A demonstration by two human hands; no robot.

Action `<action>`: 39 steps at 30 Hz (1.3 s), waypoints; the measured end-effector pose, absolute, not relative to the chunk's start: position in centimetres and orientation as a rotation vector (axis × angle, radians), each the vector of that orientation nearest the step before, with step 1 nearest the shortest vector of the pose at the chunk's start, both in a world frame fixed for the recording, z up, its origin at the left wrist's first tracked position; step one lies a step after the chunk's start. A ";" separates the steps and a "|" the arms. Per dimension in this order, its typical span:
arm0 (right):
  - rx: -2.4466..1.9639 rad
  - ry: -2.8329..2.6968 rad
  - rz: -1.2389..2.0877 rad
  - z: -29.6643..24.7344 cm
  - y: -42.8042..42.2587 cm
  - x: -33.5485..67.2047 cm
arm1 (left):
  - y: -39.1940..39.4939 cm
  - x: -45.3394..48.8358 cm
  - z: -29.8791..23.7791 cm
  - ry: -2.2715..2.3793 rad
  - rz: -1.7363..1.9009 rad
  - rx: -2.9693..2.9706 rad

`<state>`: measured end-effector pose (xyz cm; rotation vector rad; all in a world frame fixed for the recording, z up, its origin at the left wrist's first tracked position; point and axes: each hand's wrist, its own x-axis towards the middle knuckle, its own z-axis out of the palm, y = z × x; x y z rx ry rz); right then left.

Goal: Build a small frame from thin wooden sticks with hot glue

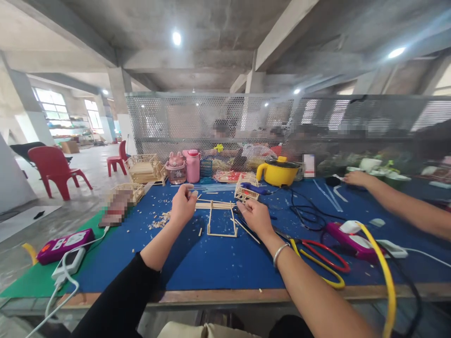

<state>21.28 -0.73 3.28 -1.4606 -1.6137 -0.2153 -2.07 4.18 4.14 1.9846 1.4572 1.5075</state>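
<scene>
A small frame of thin wooden sticks (221,218) lies on the blue mat (218,263) between my hands. My left hand (183,205) is closed at the frame's left end, fingers pinched on a thin stick. My right hand (254,216) rests at the frame's right end, fingers curled on the sticks there. A loose stick (247,231) lies just below my right hand. Wood shavings (160,220) are scattered to the left.
Red-and-yellow scissors (319,258) and a purple-white tool (352,237) lie at the right. A yellow pot (278,172), pink bottles (192,165) and finished stick models (144,169) stand at the back. Another person's arm (391,199) reaches in from the right. A power strip (65,245) sits at the left.
</scene>
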 end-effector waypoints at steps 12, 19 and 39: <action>-1.872 -2.009 0.100 3.8 -1.7 24.8 | 3.7 -3.6 1.4 1.463 1.185 2.189; -2.032 -1.990 -0.085 3.0 -1.7 22.2 | 4.4 -2.0 0.2 1.165 0.919 2.475; -2.094 -2.022 -0.202 2.4 -0.1 20.6 | 3.4 -3.0 0.3 0.945 0.596 2.653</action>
